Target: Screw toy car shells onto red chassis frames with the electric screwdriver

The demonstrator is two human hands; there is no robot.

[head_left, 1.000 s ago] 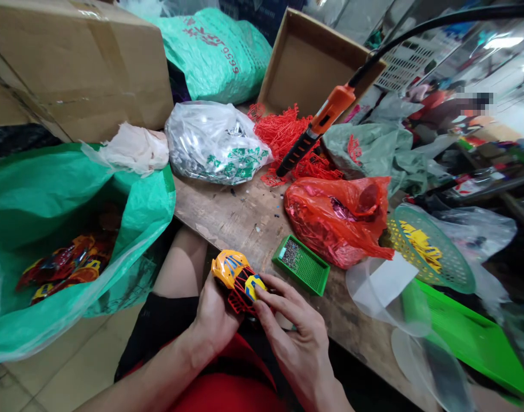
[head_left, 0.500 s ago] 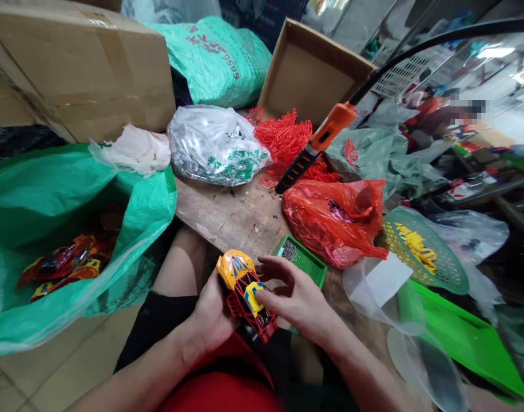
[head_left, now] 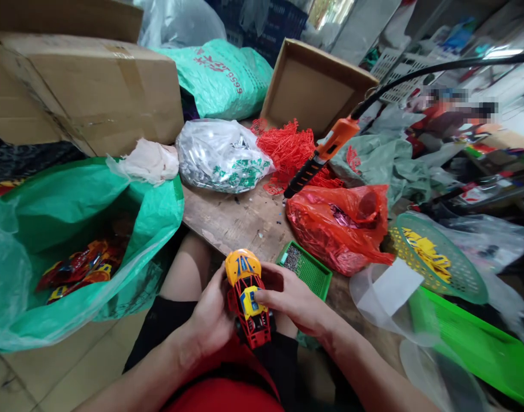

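A toy car [head_left: 247, 269] with an orange hood, red frame and yellow roof piece is held over my lap, hood pointing away from me. My left hand [head_left: 210, 312] is closed around its left side; some of those fingers are hidden beneath it. From the right, my right hand [head_left: 290, 292] grips the car too, thumb on the yellow roof piece and fingers along the side. Just beyond that hand lies a small green tray [head_left: 310, 274] with little screws at its far end. An orange-and-black electric screwdriver [head_left: 322, 153] hangs from a cable over the table.
On my left, a green sack [head_left: 159, 217] stands open with several similar toy cars [head_left: 84, 263] inside. A clear bag of silvery parts [head_left: 223, 157], red plastic parts [head_left: 285, 146] and a red bag [head_left: 337, 229] lie on the table [head_left: 227, 214]. A basket of yellow parts [head_left: 429, 252] sits at right.
The toy car has turned more upright in view, its hood now facing straight ahead. My right fingers, lifted off its side before, have come in against it. The camera view has shifted slightly.
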